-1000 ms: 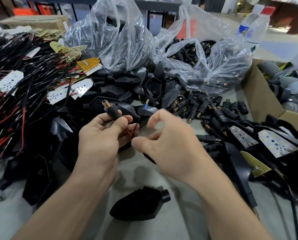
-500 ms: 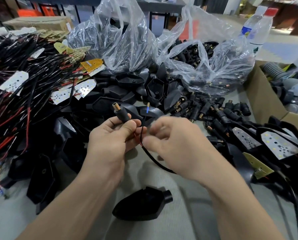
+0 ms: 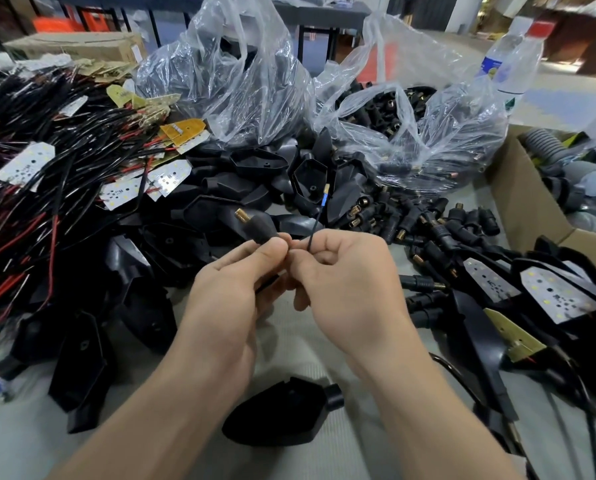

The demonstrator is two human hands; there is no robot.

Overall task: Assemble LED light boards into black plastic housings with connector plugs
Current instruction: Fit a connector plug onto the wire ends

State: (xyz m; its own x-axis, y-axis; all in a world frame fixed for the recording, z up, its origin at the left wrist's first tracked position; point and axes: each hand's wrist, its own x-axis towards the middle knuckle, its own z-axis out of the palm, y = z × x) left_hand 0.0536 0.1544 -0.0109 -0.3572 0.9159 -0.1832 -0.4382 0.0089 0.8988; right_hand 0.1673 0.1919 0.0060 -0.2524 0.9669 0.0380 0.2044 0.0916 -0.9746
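Step in hand looked like wiring the plug, not boxing yet. Left hand (image 3: 234, 296) pinched a black connector plug (image 3: 259, 227) between thumb and forefinger, brass threaded tip pointing up and away from the person. Right hand (image 3: 352, 282) was closed on a thin black wire (image 3: 314, 227), gripped just beside the left fingertips, with its blue-sleeved terminal (image 3: 325, 196) sticking up above the knuckles. Both were held off the table, above the near edge of the housing pile (image 3: 255, 181). Couldn't tell if the wire already ran into the back of the plug, as fingers covered that joint. One empty black housing (image 3: 282, 414) lay on the table between the forearms, neck to the right, touched by neither hand. Wired LED boards (image 3: 26, 162) were heaped far left, loose plugs (image 3: 410, 220) spilled out below the clear bag (image 3: 428, 133), and what looked like finished units (image 3: 559, 292) sat on the right by the cardboard box (image 3: 518, 202). My read: early in this unit. Next move would need the lead lined up with the plug bore and fed straight through. The wire was thin and floppy, so a grip close to the end, then plug to housing neck.
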